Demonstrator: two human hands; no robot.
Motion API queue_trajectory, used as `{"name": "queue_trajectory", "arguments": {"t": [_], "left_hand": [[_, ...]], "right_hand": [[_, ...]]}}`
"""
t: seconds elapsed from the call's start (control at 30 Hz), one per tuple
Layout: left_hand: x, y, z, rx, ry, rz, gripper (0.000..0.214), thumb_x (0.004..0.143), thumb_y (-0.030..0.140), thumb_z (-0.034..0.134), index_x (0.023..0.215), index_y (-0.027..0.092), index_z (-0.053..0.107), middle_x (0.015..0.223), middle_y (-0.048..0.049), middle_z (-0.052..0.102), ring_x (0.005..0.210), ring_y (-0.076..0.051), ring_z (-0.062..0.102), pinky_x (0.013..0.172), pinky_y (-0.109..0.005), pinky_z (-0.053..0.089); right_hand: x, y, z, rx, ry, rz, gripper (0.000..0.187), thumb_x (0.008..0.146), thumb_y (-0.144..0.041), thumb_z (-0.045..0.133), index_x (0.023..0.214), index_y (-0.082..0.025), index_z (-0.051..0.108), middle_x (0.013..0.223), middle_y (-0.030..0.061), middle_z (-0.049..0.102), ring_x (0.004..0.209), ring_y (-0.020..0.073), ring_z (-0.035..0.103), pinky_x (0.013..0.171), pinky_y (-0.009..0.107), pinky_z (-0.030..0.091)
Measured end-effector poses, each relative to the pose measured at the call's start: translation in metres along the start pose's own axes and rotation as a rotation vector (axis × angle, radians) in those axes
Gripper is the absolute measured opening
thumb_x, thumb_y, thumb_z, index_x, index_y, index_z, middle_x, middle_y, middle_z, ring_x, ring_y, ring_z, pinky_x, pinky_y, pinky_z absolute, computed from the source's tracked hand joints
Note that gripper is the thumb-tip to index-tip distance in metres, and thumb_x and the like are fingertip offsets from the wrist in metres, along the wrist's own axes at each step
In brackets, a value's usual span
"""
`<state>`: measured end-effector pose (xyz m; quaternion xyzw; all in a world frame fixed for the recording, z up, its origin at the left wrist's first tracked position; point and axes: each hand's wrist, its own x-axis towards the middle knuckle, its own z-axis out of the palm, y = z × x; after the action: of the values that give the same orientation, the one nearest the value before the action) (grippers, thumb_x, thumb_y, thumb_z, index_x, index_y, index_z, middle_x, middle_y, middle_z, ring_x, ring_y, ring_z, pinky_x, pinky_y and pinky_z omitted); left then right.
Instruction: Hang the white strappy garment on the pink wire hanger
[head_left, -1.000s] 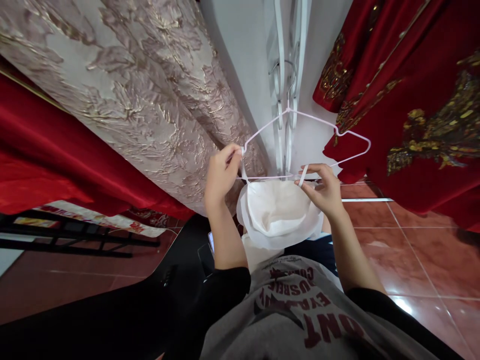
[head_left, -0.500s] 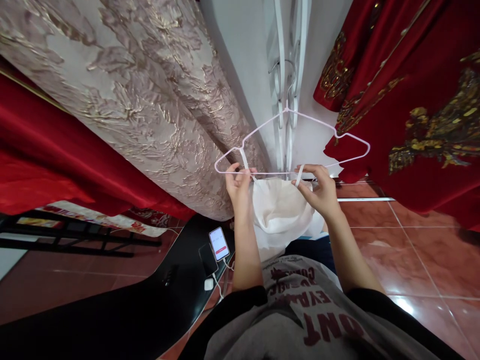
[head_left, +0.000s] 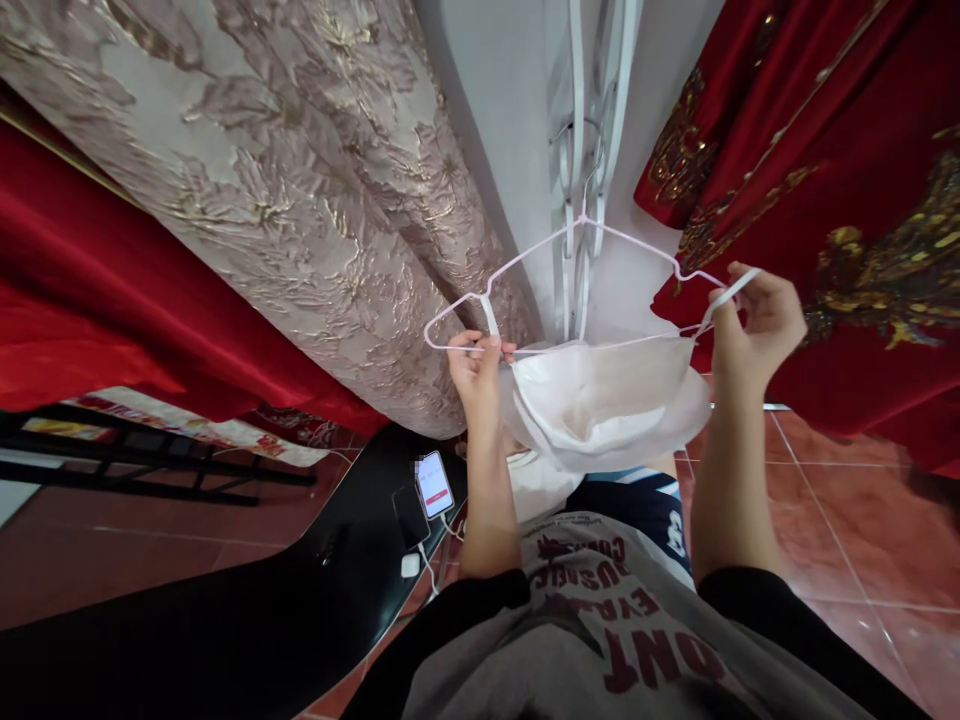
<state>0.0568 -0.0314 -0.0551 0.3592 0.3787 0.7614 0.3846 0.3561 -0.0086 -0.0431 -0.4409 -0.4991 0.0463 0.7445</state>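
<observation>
A thin pale pink wire hanger (head_left: pixel 540 250) hangs by its hook from a white rack (head_left: pixel 592 150) in front of me. A small white garment (head_left: pixel 607 400) with narrow straps droops under the hanger's bottom bar. My left hand (head_left: pixel 476 365) is closed on the bar near the hanger's left end, where one strap is looped over the wire. My right hand (head_left: pixel 754 320) is raised at the hanger's right end and pinches the other white strap (head_left: pixel 724 295), pulled taut.
A beige and gold embroidered cloth (head_left: pixel 300 190) hangs at the left, red cloth behind it. Red garments with gold embroidery (head_left: pixel 840 200) hang at the right. A phone (head_left: pixel 435 483) on a charging cable lies on a black surface (head_left: pixel 225 620). The floor is red tile (head_left: pixel 862 540).
My right hand moved from the middle of the bar up and right to the hanger's right end, drawing the strap and spreading the garment. My left hand slid from the left strap onto the bar.
</observation>
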Motion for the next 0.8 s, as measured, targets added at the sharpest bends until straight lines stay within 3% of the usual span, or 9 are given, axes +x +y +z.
{"name": "queue_trajectory", "arguments": {"t": [0.13, 0.2, 0.27, 0.33, 0.47, 0.53, 0.67, 0.73, 0.8], "left_hand": [[0.001, -0.001, 0.001, 0.007, 0.010, 0.007, 0.054, 0.074, 0.050, 0.092, 0.098, 0.024, 0.051, 0.066, 0.0034, 0.074, 0.054, -0.012, 0.066, 0.063, -0.026, 0.052], [0.002, -0.001, 0.001, 0.017, 0.017, -0.001, 0.054, 0.074, 0.049, 0.092, 0.098, 0.024, 0.051, 0.066, 0.0036, 0.073, 0.055, -0.012, 0.066, 0.063, -0.026, 0.052], [0.002, -0.001, 0.002, 0.016, 0.030, -0.007, 0.052, 0.074, 0.048, 0.091, 0.098, 0.023, 0.052, 0.066, 0.0039, 0.073, 0.056, -0.012, 0.067, 0.064, -0.026, 0.052], [0.002, -0.001, 0.002, 0.004, 0.037, -0.008, 0.052, 0.075, 0.047, 0.091, 0.098, 0.023, 0.052, 0.066, 0.0039, 0.073, 0.056, -0.012, 0.067, 0.064, -0.026, 0.052], [-0.001, -0.001, 0.002, 0.017, 0.019, -0.040, 0.051, 0.074, 0.045, 0.091, 0.098, 0.024, 0.052, 0.070, 0.0023, 0.075, 0.060, -0.014, 0.069, 0.065, -0.027, 0.053], [-0.003, -0.001, 0.002, 0.020, 0.004, -0.066, 0.049, 0.074, 0.043, 0.091, 0.098, 0.024, 0.053, 0.074, 0.0009, 0.076, 0.066, -0.015, 0.072, 0.070, -0.028, 0.054], [-0.010, 0.001, -0.002, 0.000, -0.079, -0.148, 0.042, 0.076, 0.036, 0.091, 0.100, 0.022, 0.060, 0.094, -0.0056, 0.082, 0.080, -0.015, 0.074, 0.083, -0.029, 0.055], [-0.012, 0.003, -0.007, 0.034, -0.150, -0.204, 0.036, 0.078, 0.035, 0.089, 0.104, 0.021, 0.067, 0.109, -0.0101, 0.083, 0.091, -0.017, 0.075, 0.087, -0.030, 0.055], [-0.013, 0.010, -0.016, 0.116, -0.261, -0.249, 0.032, 0.082, 0.037, 0.086, 0.105, 0.019, 0.074, 0.115, -0.0123, 0.082, 0.099, -0.020, 0.075, 0.088, -0.030, 0.055]], "right_hand": [[0.018, -0.017, 0.006, -0.092, -0.255, 0.083, 0.012, 0.088, -0.033, 0.079, 0.096, -0.026, 0.074, 0.094, 0.0070, 0.077, 0.087, 0.0229, 0.073, 0.086, 0.045, 0.060], [0.023, -0.028, 0.010, -0.177, -0.341, 0.059, 0.012, 0.085, -0.033, 0.081, 0.091, -0.025, 0.074, 0.084, 0.0043, 0.075, 0.080, 0.0217, 0.071, 0.082, 0.044, 0.059], [0.025, -0.039, 0.013, -0.269, -0.385, -0.017, 0.015, 0.082, -0.033, 0.083, 0.089, -0.025, 0.073, 0.086, 0.0039, 0.075, 0.083, 0.0231, 0.070, 0.089, 0.049, 0.059], [0.022, -0.049, 0.016, -0.323, -0.405, -0.104, 0.021, 0.080, -0.033, 0.083, 0.098, -0.026, 0.073, 0.101, 0.0062, 0.076, 0.099, 0.0284, 0.072, 0.101, 0.056, 0.056], [0.000, -0.062, 0.023, -0.266, -0.333, -0.223, 0.040, 0.086, -0.034, 0.073, 0.127, -0.031, 0.069, 0.135, 0.0103, 0.069, 0.133, 0.0364, 0.062, 0.112, 0.063, 0.049], [-0.017, -0.064, 0.030, -0.193, -0.435, -0.214, 0.035, 0.093, -0.033, 0.064, 0.128, -0.031, 0.070, 0.131, 0.0093, 0.072, 0.128, 0.0337, 0.066, 0.109, 0.059, 0.053], [-0.049, -0.052, 0.045, -0.176, -0.898, -0.155, 0.033, 0.096, -0.032, 0.062, 0.127, -0.029, 0.074, 0.113, 0.0063, 0.080, 0.104, 0.0291, 0.073, 0.099, 0.052, 0.055], [-0.060, -0.044, 0.050, -0.243, -0.905, -0.166, 0.032, 0.096, -0.032, 0.065, 0.127, -0.029, 0.075, 0.111, 0.0064, 0.081, 0.101, 0.0295, 0.072, 0.098, 0.052, 0.051], [-0.066, -0.039, 0.051, -0.272, -0.821, -0.168, 0.030, 0.098, -0.033, 0.065, 0.125, -0.030, 0.076, 0.112, 0.0061, 0.081, 0.100, 0.0287, 0.072, 0.097, 0.051, 0.048]]}}
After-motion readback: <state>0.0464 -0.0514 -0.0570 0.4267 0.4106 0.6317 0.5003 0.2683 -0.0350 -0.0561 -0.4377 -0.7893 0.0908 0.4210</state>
